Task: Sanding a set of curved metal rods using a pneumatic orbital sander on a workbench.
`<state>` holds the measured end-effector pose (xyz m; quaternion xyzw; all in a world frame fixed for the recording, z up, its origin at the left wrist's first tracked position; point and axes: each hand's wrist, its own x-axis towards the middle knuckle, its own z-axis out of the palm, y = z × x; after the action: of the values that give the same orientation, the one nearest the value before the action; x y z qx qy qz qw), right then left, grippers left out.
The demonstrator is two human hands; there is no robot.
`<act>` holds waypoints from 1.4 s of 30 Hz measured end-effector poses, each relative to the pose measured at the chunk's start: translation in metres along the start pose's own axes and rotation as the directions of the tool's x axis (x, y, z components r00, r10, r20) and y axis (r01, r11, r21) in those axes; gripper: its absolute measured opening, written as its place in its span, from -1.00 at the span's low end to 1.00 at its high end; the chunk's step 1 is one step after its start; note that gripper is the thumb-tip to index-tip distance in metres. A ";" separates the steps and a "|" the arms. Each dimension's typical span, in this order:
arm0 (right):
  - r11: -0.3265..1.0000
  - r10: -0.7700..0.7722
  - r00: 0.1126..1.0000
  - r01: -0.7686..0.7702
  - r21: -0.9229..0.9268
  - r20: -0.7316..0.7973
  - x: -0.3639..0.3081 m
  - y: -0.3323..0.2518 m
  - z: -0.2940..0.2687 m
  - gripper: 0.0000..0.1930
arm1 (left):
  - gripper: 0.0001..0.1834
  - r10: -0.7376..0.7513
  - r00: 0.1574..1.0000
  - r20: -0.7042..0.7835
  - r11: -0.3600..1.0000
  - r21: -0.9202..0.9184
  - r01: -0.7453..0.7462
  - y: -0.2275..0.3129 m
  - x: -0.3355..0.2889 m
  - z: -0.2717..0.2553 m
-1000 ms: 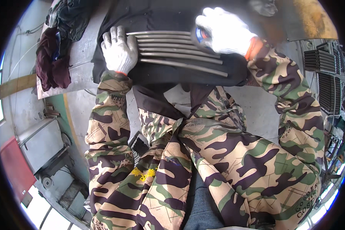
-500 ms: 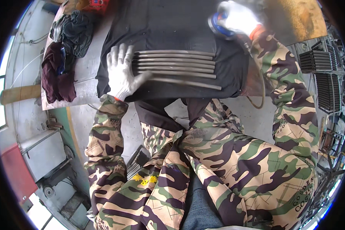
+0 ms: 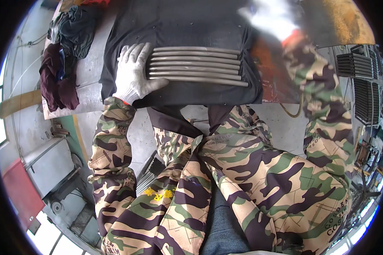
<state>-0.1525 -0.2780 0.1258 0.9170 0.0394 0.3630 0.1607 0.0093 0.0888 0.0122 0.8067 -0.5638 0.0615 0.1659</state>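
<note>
Several grey metal rods (image 3: 195, 67) lie side by side on a black cloth (image 3: 178, 95) spread over the table. My left hand (image 3: 134, 72), in a white glove, rests at their left ends. Its fingers reach forward and its thumb stretches along the nearest rod; the hand is open and does not wrap round the rods. Toward the far right, my right hand (image 3: 270, 19), also gloved in white, is smeared by motion. Its fingers cannot be made out, nor whether anything is in them.
Crumpled dark rags (image 3: 59, 78) lie along the table's left side. A rusty brown board (image 3: 349, 19) sits at the far right. A thin hose (image 3: 295, 111) loops below the table's right edge. Racks of dark bars (image 3: 356, 66) stand further right.
The nearest rod, earlier slanted and apart, now lies against the others. My left fingers have drawn together. My right hand, earlier on a blue round tool, has moved slightly; the tool no longer shows clearly.
</note>
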 end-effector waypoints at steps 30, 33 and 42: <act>0.898 -0.067 0.592 -0.315 0.307 0.803 -0.016 -0.091 -0.002 -0.21 | 0.16 -0.129 0.955 0.269 0.991 0.006 0.132 0.019 0.068 -0.030; 0.878 -0.101 0.621 -0.312 0.363 0.777 -0.022 -0.101 0.009 -0.20 | 0.19 -0.183 0.897 0.402 0.983 0.101 0.155 0.024 0.067 -0.034; 0.817 -0.093 0.608 -0.407 0.410 0.789 -0.034 -0.128 0.009 -0.36 | -0.10 -0.227 0.868 0.441 0.973 0.134 0.186 0.026 0.044 -0.029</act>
<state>-0.1659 -0.1657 0.0560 0.9856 -0.0160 -0.0857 -0.1446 0.0034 0.0513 0.0570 0.8607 -0.4942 -0.1222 0.0001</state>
